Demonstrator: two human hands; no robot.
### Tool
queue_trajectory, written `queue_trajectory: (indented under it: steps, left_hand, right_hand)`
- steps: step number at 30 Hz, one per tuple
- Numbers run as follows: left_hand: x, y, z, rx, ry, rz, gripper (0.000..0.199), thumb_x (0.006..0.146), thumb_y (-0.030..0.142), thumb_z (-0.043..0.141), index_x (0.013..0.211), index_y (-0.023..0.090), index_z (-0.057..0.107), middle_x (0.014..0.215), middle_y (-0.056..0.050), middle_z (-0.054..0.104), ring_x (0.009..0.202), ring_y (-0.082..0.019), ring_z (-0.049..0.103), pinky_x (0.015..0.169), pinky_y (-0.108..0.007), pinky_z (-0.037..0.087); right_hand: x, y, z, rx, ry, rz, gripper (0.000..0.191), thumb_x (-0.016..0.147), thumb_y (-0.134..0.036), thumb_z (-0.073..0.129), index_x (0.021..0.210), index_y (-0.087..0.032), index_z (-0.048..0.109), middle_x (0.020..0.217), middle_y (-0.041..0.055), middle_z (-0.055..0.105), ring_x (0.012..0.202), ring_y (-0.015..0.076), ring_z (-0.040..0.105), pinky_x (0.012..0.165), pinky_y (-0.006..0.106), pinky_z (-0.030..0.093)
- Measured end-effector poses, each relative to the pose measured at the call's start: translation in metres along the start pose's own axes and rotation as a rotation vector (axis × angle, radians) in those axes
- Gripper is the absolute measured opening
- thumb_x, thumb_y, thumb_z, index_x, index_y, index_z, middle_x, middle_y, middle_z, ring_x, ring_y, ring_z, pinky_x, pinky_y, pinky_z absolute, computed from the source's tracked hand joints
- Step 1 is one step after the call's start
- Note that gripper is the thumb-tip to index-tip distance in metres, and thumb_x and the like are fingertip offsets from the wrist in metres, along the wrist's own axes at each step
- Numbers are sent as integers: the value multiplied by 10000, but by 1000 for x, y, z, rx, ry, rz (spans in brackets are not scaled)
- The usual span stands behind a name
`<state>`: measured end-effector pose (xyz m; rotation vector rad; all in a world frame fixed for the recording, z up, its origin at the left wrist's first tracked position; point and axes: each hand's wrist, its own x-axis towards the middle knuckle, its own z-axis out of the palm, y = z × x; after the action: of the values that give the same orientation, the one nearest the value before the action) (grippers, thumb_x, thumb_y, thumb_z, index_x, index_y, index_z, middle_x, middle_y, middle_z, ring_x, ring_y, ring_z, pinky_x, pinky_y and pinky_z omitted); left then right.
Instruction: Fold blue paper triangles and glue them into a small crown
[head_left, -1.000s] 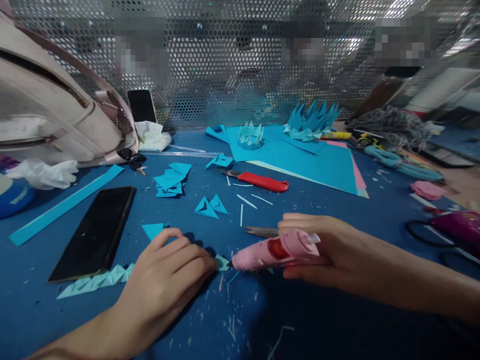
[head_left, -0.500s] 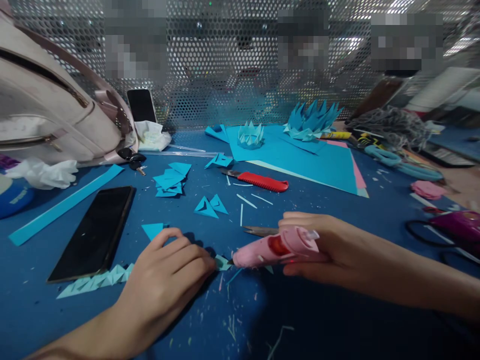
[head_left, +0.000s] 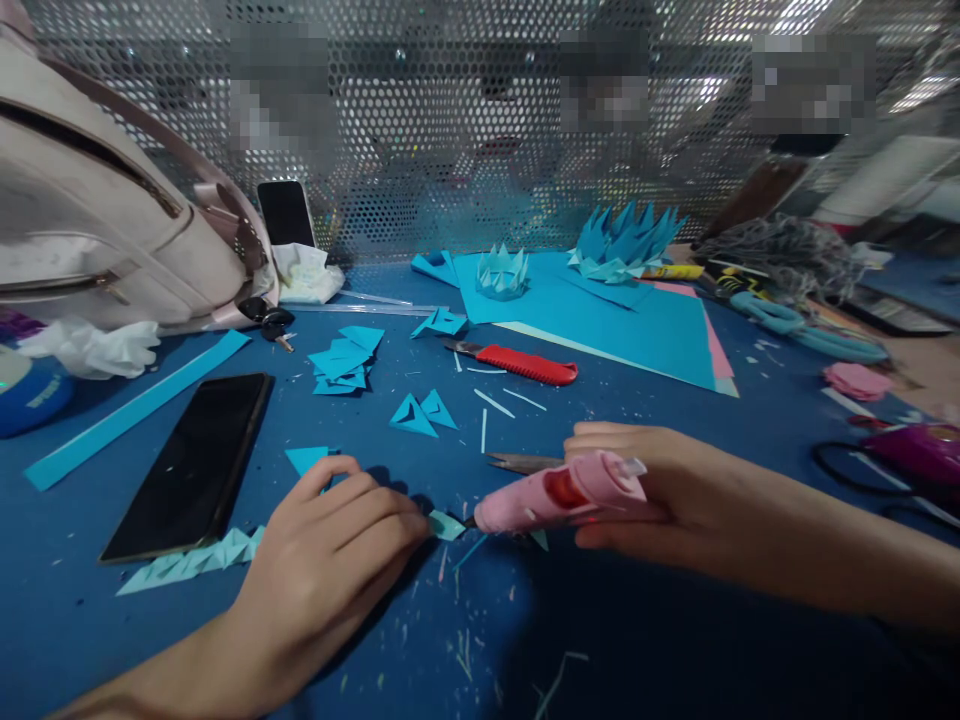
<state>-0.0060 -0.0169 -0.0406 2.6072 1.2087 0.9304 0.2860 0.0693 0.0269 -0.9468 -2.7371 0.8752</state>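
In my right hand (head_left: 637,510) is a pink hot glue gun (head_left: 525,505), its dark nozzle pointing left at the end of a pale teal folded paper strip (head_left: 448,525). My left hand (head_left: 341,550) is closed over the strip and holds it near the table. The strip's zigzag part (head_left: 199,558) comes out on the other side of that hand; the middle is hidden. A blue paper triangle (head_left: 306,459) lies just beyond my left fingers. Scissor blades (head_left: 521,463) show behind the glue gun, their handles hidden.
Blue folded pieces (head_left: 345,362), two triangles (head_left: 415,416) and a red cutter (head_left: 525,365) lie ahead. Paper crowns (head_left: 502,272) stand on blue sheets (head_left: 637,345) at the back. A phone (head_left: 191,465) and backpack (head_left: 112,200) are left; a purple tool (head_left: 919,455) is right.
The glue gun has drawn back slightly to the right, so its nozzle sits nearer the strip's outer edge. My left hand has stayed almost still on the strip.
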Motion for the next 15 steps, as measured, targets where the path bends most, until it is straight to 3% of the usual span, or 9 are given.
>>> queue_trajectory:
  steps: [8, 15]
  left_hand:
    - [4, 0, -2, 2, 64, 14, 152, 969, 71, 549, 989, 195, 635, 911, 19, 721, 749, -123, 604, 849, -354, 371]
    - [7, 2, -2, 39, 106, 22, 151, 973, 87, 542, 979, 201, 640, 886, 15, 733, 720, -124, 593, 844, -348, 374]
  right_hand:
    - [-3, 9, -6, 110, -48, -85, 270, 933, -407, 593, 1166, -318, 695, 1026, 10, 711, 991, 234, 647, 875, 324, 500]
    - [-1, 8, -7, 209, -68, -84, 301, 923, -388, 602, 1196, -300, 694, 1102, 13, 720, 1070, 239, 652, 901, 305, 507]
